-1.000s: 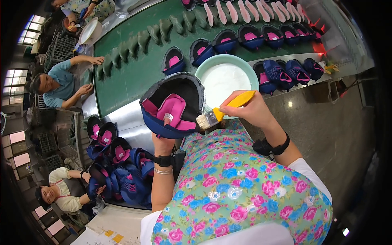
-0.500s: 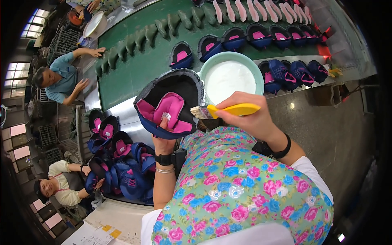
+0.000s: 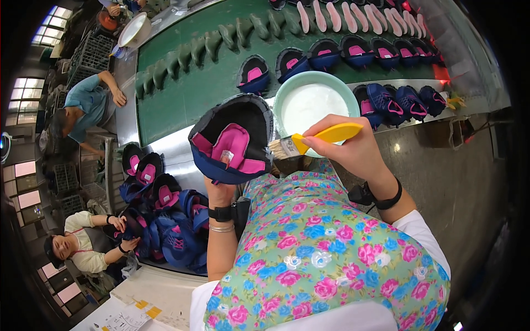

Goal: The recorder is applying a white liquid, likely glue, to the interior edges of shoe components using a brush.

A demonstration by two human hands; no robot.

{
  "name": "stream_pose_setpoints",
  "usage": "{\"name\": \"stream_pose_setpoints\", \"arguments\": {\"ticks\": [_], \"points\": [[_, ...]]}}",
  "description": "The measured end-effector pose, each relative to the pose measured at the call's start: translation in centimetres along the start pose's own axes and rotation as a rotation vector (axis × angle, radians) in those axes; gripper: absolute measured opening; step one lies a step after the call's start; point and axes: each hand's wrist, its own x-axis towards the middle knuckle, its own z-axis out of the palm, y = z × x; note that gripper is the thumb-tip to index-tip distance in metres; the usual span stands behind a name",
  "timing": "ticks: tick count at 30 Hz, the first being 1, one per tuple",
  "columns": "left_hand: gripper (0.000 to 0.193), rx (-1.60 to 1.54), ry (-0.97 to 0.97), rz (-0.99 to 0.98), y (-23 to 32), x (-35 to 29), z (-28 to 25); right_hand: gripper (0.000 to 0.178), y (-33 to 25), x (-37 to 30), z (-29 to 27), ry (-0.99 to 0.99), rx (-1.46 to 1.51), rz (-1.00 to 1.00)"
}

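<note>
My left hand (image 3: pixel 221 191) grips a dark blue shoe upper (image 3: pixel 221 165) from below, some of its fingers hidden behind and inside it. The upper's open underside faces up, showing black lining and a pink inner part. Between the fingers of my right hand (image 3: pixel 348 149) is the yellow handle of a paintbrush (image 3: pixel 331 134). Its pale bristles touch, or nearly touch, the upper's right edge. Just beyond both hands stands a light green basin (image 3: pixel 277 110) holding white liquid.
A green conveyor belt (image 3: pixel 182 107) carries dark green shoe lasts (image 3: pixel 212 44), pink insoles (image 3: pixel 349 17) and a row of uppers (image 3: pixel 356 52). More uppers (image 3: pixel 171 237) lie heaped at left, beside a co-worker in cream sleeves (image 3: pixel 91 243). Another person in blue (image 3: pixel 83 99) is beyond the belt's end.
The brush and my right hand have shifted slightly right and up along the upper's edge. The upper has tilted a little. The person in blue has turned and drawn back one arm.
</note>
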Motion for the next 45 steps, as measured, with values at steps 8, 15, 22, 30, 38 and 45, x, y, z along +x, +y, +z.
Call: {"name": "stream_pose_setpoints", "arguments": {"ticks": [8,15,22,30,38,45], "points": [[0.042,0.005,-0.058,0.072,0.8,-1.0,-0.4,0.012,1.1,0.4,2.0,-0.213,0.007,0.161],[0.041,0.071,-0.025,0.062,-0.1,0.0,-2.4,0.011,0.6,1.4,0.9,-0.052,-0.044,-0.02],[0.046,0.105,-0.256,-0.113,0.7,0.2,-3.2,0.016,-1.2,5.8,2.3,-0.234,0.032,-0.166],[0.046,-0.071,-0.458,-0.165,-1.3,0.1,0.9,0.02,-1.6,9.7,8.1,-0.714,0.119,-0.225],[0.054,-0.43,-0.413,-0.571,-0.6,-3.3,1.9,0.02,1.7,10.2,6.7,-0.523,-0.111,-0.115],[0.048,-0.647,-0.329,-0.651,0.0,-2.9,0.1,0.023,4.2,8.9,4.9,-0.414,-0.283,-0.045]]}}
